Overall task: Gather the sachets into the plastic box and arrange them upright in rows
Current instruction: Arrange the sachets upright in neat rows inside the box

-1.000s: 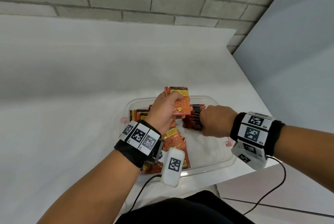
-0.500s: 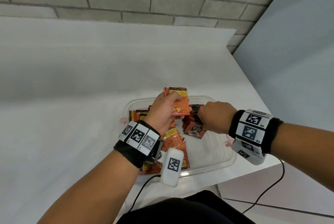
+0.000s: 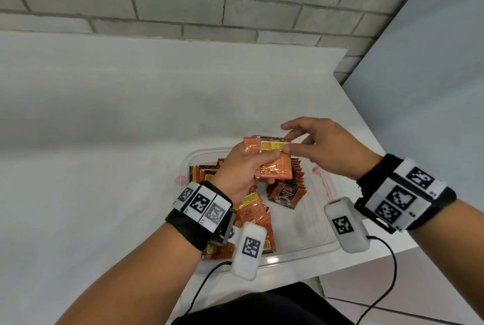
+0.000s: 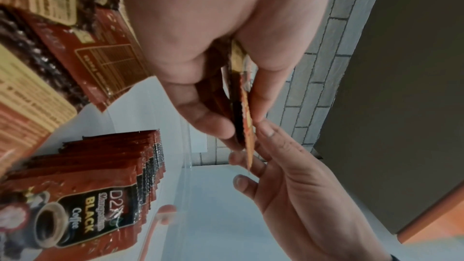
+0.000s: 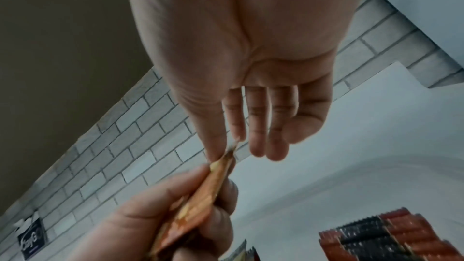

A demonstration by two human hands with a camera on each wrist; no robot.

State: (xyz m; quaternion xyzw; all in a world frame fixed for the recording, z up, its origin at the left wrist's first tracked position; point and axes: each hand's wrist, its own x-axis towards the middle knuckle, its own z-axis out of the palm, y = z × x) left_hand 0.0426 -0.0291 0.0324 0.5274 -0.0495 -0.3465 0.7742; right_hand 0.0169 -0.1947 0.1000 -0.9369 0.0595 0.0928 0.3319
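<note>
Your right thumb and forefinger now pinch the top corner of the front sachet in the small stack your left hand holds; the other right fingers stay spread and loose beyond it. A second ago your right hand was down in the plastic box, knuckles over the standing row, and it has since come up and across to meet the stack. Your left fingers are curled round the stack exactly as before, thumb on the printed face, holding it above the box's far end.

Just below your fingers, the standing row leans against the far right part of the box (its front sachet faces you, showing a coffee cup). Nearer your left wrist, loose sachets lie flat and overlapping on the box floor, and more stand along the far left wall.

So the row is set for the moment and you are starting the next feed: peel one sachet off the stack and carry it down to the row's front. The pinch is only on a corner, so the sachet may swing or drag a neighbour out with it. Nothing lies on the bench outside the box; the gathering looks done, the arranging is not.
</note>
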